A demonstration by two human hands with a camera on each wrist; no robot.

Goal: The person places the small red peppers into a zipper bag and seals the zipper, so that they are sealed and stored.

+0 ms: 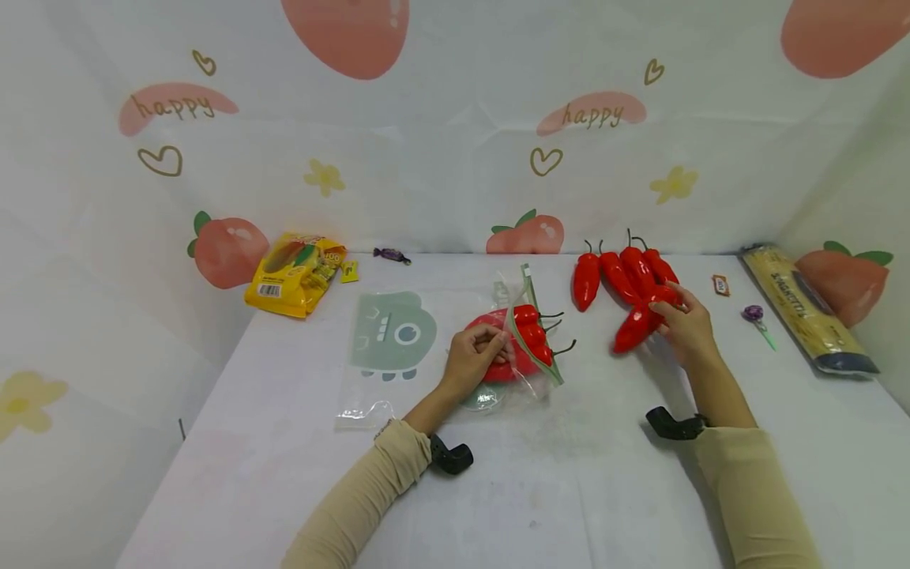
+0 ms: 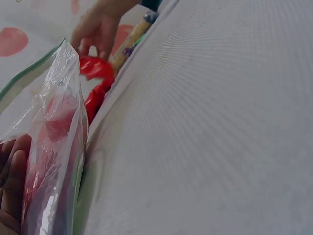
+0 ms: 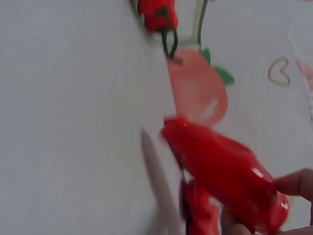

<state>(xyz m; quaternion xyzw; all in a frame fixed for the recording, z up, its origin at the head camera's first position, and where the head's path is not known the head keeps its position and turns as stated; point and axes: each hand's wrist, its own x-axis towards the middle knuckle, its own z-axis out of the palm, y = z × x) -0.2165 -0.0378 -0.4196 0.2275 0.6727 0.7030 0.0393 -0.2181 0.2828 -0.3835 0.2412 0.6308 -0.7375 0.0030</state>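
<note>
Red chili peppers (image 1: 529, 336) with dark stems lie inside a clear zip bag (image 1: 536, 383), stems poking out past its green-edged mouth on the right. My left hand (image 1: 475, 357) grips the bag with curled fingers near that mouth. In the left wrist view the film of the bag (image 2: 63, 98) rises beside the fingers. My right hand (image 1: 688, 322) pinches another red chili pepper (image 1: 635, 330) at one end, its other end pointing down and left. Several loose peppers (image 1: 586, 282) lie just behind it, at the back of the table.
A flat clear bag with a green monster print (image 1: 391, 336) lies left of the filled one. At back left are a yellow packet (image 1: 287, 280), a yellow sweet (image 1: 349, 272) and a purple sweet (image 1: 392, 255). On the right are a spaghetti pack (image 1: 810, 308), lollipop (image 1: 755, 314) and small wrapped sweet (image 1: 721, 284).
</note>
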